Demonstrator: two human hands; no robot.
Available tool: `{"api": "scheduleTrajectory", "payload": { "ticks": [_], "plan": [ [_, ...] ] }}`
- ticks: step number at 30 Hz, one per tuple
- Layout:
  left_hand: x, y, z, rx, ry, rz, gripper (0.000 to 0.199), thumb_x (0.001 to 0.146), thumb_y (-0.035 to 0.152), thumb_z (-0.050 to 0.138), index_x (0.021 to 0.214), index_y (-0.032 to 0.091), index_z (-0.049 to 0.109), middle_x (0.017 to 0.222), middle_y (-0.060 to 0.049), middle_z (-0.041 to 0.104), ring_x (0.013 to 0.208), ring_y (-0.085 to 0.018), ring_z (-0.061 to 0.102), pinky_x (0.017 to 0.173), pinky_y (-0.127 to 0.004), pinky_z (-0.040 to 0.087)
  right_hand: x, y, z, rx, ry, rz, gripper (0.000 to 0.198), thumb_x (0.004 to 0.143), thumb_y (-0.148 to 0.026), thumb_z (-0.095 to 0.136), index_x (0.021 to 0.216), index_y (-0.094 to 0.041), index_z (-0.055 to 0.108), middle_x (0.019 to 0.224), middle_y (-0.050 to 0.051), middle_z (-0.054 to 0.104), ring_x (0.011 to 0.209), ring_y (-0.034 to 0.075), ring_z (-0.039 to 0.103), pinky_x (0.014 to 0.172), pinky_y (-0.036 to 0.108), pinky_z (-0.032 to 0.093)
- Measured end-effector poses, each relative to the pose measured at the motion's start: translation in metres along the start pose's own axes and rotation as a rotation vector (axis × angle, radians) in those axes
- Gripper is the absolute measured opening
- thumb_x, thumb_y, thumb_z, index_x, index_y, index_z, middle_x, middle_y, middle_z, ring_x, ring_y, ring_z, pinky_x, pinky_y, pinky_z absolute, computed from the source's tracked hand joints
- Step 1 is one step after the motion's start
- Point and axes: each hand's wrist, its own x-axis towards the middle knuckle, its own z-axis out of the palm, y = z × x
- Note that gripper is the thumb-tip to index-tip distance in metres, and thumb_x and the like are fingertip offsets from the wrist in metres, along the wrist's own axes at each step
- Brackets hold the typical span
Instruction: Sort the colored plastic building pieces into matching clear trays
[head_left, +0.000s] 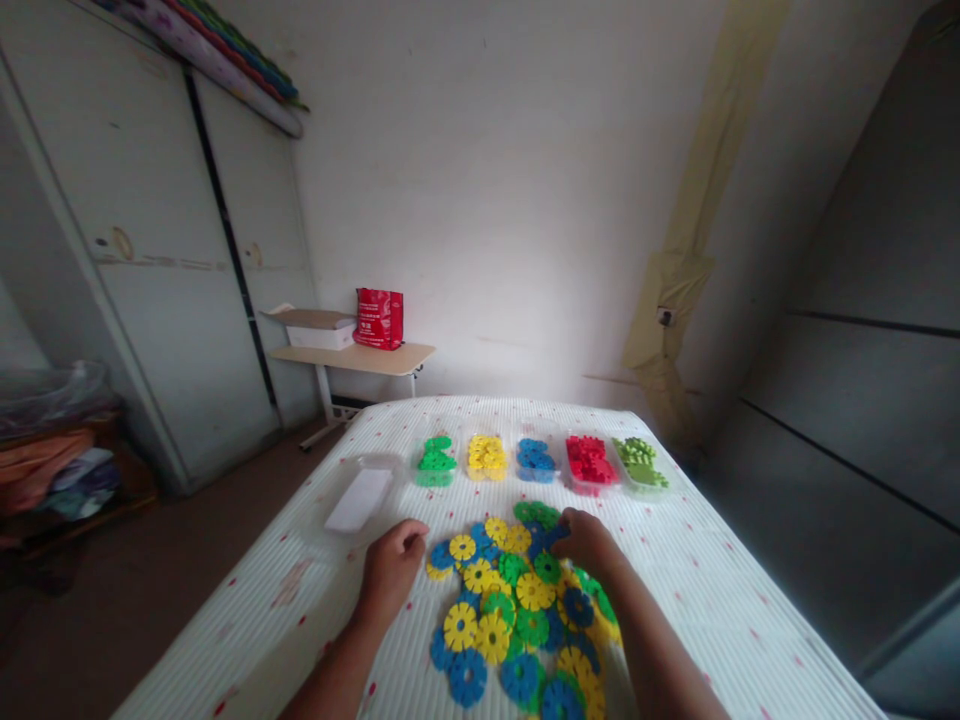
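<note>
A loose pile of plastic snowflake discs in yellow, blue and green (493, 637) covers the near middle of the table. My right hand (589, 543) reaches over the pile's far right edge, its fingers closed on a blue snowflake disc (556, 536). Just beyond it lie a few green discs (529, 512). To the left of the pile, my left hand (391, 568) rests with curled fingers, and nothing shows in them. Its fingertips come close to the pile's left edge.
Clear tubs of green (436, 461), yellow (486, 457), blue (535, 460), red (591, 462) and light green pieces (639, 465) stand in a row behind the pile. A clear tray (330, 535) with a white slab (360, 500) lies left. Behind stands a small desk (397, 359) with a red bag (379, 318).
</note>
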Motion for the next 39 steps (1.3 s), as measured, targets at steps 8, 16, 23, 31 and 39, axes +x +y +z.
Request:
{"api": "scheduleTrajectory", "payload": {
  "ticks": [8,16,23,31,39],
  "plan": [
    [0.000,-0.001,0.002,0.025,0.021,0.052,0.023,0.069,0.025,0.044,0.075,0.018,0.064,0.075,-0.002,0.070,0.072,-0.015,0.063,0.069,-0.023,0.047,0.002,-0.001,0.000,0.086,-0.021,0.010,0.030,0.051,-0.020,0.067,0.080,-0.016,0.064,0.080,0.005,0.066,0.078,0.021,0.058,0.059,0.024,0.038],
    [-0.001,0.000,0.000,0.048,0.000,0.066,0.026,0.075,0.033,0.042,0.076,0.019,0.064,0.074,-0.002,0.069,0.072,-0.015,0.062,0.067,-0.022,0.045,-0.009,-0.010,-0.018,0.277,-0.171,0.011,0.006,0.061,-0.013,0.058,0.059,-0.017,0.054,0.036,-0.007,0.048,0.036,0.008,0.046,0.038,0.018,0.032],
    [-0.002,0.000,0.002,0.095,-0.009,0.077,0.025,0.079,0.033,0.038,0.072,0.019,0.059,0.062,0.003,0.062,0.061,-0.011,0.058,0.058,-0.018,0.041,0.022,-0.040,-0.050,0.380,0.119,0.005,0.009,0.069,-0.016,0.055,0.076,-0.014,0.059,0.049,-0.001,0.059,0.040,0.008,0.053,0.040,0.016,0.036],
    [-0.002,0.002,0.002,0.121,0.005,0.102,0.024,0.078,0.029,0.040,0.072,0.019,0.062,0.068,0.001,0.066,0.066,-0.013,0.059,0.062,-0.020,0.042,0.032,-0.043,-0.057,0.322,0.406,-0.045,0.021,0.072,-0.019,0.049,0.088,-0.013,0.061,0.078,0.007,0.067,0.056,0.012,0.059,0.051,0.020,0.040],
    [-0.002,0.000,0.002,0.123,0.014,0.124,0.024,0.077,0.027,0.041,0.072,0.018,0.063,0.070,0.000,0.067,0.067,-0.013,0.061,0.065,-0.021,0.044,-0.010,0.017,-0.025,0.172,0.368,-0.155,0.016,0.073,-0.026,0.041,0.066,-0.019,0.055,0.060,0.002,0.061,0.056,0.014,0.058,0.054,0.021,0.038]
  ]
}}
